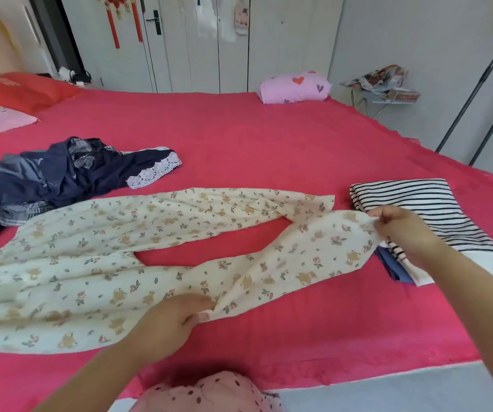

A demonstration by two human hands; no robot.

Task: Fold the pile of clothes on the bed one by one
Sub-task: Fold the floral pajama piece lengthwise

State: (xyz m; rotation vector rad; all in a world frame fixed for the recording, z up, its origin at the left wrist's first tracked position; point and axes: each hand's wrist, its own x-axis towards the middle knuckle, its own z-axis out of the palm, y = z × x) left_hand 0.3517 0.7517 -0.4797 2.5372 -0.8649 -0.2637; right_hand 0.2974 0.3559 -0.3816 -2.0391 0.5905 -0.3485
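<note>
Cream floral pajama pants (96, 263) lie spread across the red bed (269, 144), waist at the left, both legs stretching right. My left hand (170, 319) pinches the lower edge of the near leg around its middle. My right hand (402, 230) pinches the cuff end of that same leg, lifted slightly off the sheet. The far leg lies flat behind it. A heap of unfolded dark blue and grey clothes (46, 176) with a lace trim sits at the left. A folded black-and-white striped garment (429, 212) lies at the right, over a blue item.
A pink heart-print pillow (294, 86) lies at the far edge of the bed. Red and pink pillows (7, 96) are at the far left. A small table with papers (385, 84) stands beyond the bed's right corner. White wardrobe doors line the back wall.
</note>
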